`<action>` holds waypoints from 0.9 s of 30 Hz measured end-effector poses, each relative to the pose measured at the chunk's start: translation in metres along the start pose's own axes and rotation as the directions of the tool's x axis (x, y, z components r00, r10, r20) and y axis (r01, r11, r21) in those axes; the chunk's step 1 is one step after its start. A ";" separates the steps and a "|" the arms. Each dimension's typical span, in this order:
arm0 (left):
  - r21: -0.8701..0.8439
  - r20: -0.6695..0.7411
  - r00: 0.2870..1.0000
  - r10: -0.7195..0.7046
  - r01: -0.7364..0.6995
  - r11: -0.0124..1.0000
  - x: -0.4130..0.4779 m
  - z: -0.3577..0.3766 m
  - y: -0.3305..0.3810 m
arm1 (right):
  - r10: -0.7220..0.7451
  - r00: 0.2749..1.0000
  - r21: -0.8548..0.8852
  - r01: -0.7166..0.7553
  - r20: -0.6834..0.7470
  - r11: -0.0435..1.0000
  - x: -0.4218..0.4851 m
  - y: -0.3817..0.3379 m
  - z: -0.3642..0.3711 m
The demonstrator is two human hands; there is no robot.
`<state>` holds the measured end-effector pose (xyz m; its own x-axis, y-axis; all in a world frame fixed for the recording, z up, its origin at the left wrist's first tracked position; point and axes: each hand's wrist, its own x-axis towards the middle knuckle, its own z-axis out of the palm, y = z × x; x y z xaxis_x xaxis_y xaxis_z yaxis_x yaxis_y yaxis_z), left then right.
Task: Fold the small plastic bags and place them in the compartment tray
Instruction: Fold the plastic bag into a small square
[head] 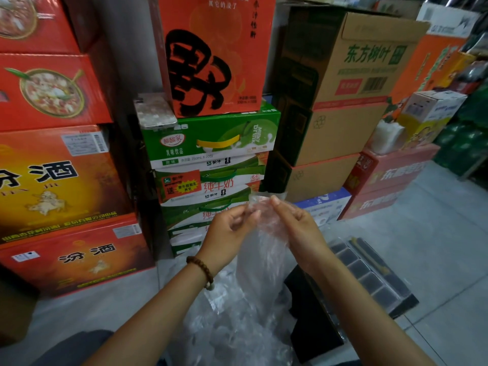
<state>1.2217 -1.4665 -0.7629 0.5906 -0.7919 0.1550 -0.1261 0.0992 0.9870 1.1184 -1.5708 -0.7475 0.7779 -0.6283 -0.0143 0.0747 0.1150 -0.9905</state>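
Both hands pinch a clear plastic bag [261, 241] at its top edge, centre frame.
Left hand [232, 225], right hand [295, 220]: align corners before creasing; compartment tray [369, 273] lies lower right.

Red boxes [52, 180] L, brown cartons [340, 133] R — poss. a phone [154, 110] on green carton [211, 140].

Shop stockroom, stacked drink cartons [214, 143]

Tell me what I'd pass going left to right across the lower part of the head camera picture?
Bead bracelet → left hand → clear plastic bag → right hand → black compartment tray.
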 end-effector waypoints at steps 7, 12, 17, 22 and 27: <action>-0.106 -0.104 0.984 -0.146 0.135 0.985 0.002 -0.005 0.002 | -0.096 0.957 -0.143 0.058 -0.273 0.988 0.003 0.001 -0.006; -0.140 -0.058 0.981 -0.183 0.173 0.975 0.001 -0.005 0.004 | 0.070 0.991 0.036 -0.066 -0.113 0.997 0.000 -0.002 -0.008; -0.249 -0.126 0.965 -0.228 0.191 0.949 0.003 -0.007 0.008 | 0.028 0.990 -0.031 -0.032 -0.140 0.999 -0.002 -0.003 -0.007; -0.274 -0.196 0.952 -0.234 0.176 0.946 0.005 -0.011 0.009 | -0.001 0.990 -0.084 -0.011 -0.142 0.996 -0.002 -0.004 -0.005; -0.244 -0.120 0.966 -0.231 0.197 0.950 0.003 -0.009 0.008 | 0.015 0.985 -0.045 -0.023 -0.170 0.999 -0.002 -0.003 -0.005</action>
<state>1.2293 -1.4628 -0.7541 0.6949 -0.7154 -0.0731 0.1910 0.0857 0.9778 1.1136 -1.5742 -0.7452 0.6614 -0.7482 -0.0518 0.0289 0.0944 -0.9951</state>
